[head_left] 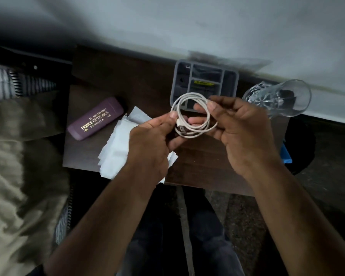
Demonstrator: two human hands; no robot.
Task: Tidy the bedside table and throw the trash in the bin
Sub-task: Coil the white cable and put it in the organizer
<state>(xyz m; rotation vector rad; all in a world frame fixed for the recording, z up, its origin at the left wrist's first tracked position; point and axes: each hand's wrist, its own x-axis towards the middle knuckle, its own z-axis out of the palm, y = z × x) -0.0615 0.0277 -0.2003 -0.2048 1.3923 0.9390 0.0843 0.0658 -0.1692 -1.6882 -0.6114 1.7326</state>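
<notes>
A white USB cable (pixel 194 114) is wound into a small coil above the dark wooden bedside table (pixel 112 76). My left hand (pixel 151 144) pinches the coil's left side near the plug. My right hand (pixel 245 132) pinches the coil's upper right between thumb and fingers. Under my left hand lie white tissues (pixel 118 144) spread on the table. A purple spectacle case (pixel 96 118) with gold lettering rests at the table's left.
A grey compartment organiser (pixel 205 80) stands at the table's back against the wall. An empty cut glass (pixel 277 98) stands at the back right. A bed with a beige cover (pixel 18 156) is on the left. Something blue (pixel 286 154) shows beyond the right edge.
</notes>
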